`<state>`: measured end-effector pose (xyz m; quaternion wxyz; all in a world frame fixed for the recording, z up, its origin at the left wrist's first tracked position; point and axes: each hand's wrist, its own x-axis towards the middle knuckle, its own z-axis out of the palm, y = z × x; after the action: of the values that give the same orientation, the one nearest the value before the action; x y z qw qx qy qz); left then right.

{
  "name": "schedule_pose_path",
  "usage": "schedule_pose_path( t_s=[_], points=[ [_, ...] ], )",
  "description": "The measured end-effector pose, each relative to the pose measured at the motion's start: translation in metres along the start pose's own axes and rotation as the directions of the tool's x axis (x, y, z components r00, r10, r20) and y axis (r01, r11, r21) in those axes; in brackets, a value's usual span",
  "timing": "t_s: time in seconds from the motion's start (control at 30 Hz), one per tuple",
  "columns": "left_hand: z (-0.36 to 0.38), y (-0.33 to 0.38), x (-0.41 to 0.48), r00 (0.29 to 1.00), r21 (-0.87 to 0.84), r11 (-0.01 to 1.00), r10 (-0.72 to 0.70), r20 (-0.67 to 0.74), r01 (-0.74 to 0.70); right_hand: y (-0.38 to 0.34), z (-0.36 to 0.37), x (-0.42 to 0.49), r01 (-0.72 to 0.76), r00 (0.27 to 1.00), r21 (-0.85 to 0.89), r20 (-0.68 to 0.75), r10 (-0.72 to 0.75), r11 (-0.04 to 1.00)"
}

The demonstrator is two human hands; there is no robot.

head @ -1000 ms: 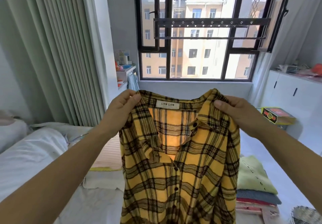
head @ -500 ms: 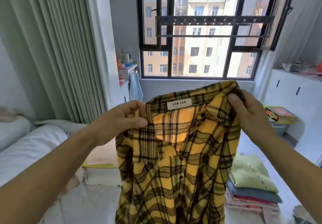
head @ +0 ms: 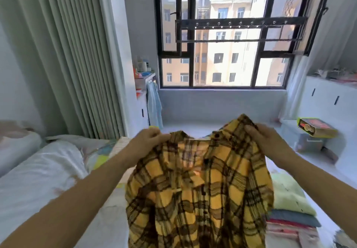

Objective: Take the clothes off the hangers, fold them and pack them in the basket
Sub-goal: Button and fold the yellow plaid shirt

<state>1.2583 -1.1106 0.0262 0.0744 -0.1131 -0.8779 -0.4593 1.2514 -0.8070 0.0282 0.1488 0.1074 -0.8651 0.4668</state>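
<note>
A yellow and black plaid shirt (head: 201, 193) hangs in front of me over the bed, blurred by motion and billowing out. My left hand (head: 148, 141) pinches its left shoulder near the collar. My right hand (head: 264, 139) grips the right shoulder, slightly higher. No hanger shows in the shirt. A stack of folded clothes (head: 289, 207), light green on top, then blue and red, lies on the bed at the lower right. Part of a woven basket rim (head: 345, 242) shows at the bottom right corner.
A white duvet (head: 38, 174) covers the bed's left side. Curtains (head: 77, 54) hang at the left. A black drying rack (head: 239, 29) hangs before the window. White cabinets (head: 328, 101) and a colourful box (head: 316, 130) stand at the right.
Both hands have dropped lower and moved away from me, carrying the shirt down toward the bed. The collar label has gone out of sight and the fabric has puffed out.
</note>
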Motion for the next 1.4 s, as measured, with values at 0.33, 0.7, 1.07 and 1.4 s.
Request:
schedule_pose_path(
  t_s=[0.33,0.7,1.07,1.4],
  points=[
    [-0.017,0.024,-0.008,0.994,0.095,0.991,0.094,0.053,-0.099,0.003,-0.009,-0.011,-0.059,0.995,0.064,-0.078,0.064,0.996],
    [-0.090,0.078,-0.060,0.972,-0.157,0.986,-0.016,0.235,0.055,-0.066,-0.061,-0.058,0.017,0.985,0.162,0.167,-0.044,0.987],
    [0.055,-0.118,0.037,0.827,0.145,0.863,-0.505,0.248,0.483,0.134,0.094,0.007,-0.302,0.699,-0.402,0.524,0.487,0.865],
    [0.260,-0.369,0.008,0.654,-0.126,0.656,-0.754,-0.060,0.744,0.350,0.291,-0.065,-0.525,0.806,-0.324,0.109,0.582,0.787]
  ],
)
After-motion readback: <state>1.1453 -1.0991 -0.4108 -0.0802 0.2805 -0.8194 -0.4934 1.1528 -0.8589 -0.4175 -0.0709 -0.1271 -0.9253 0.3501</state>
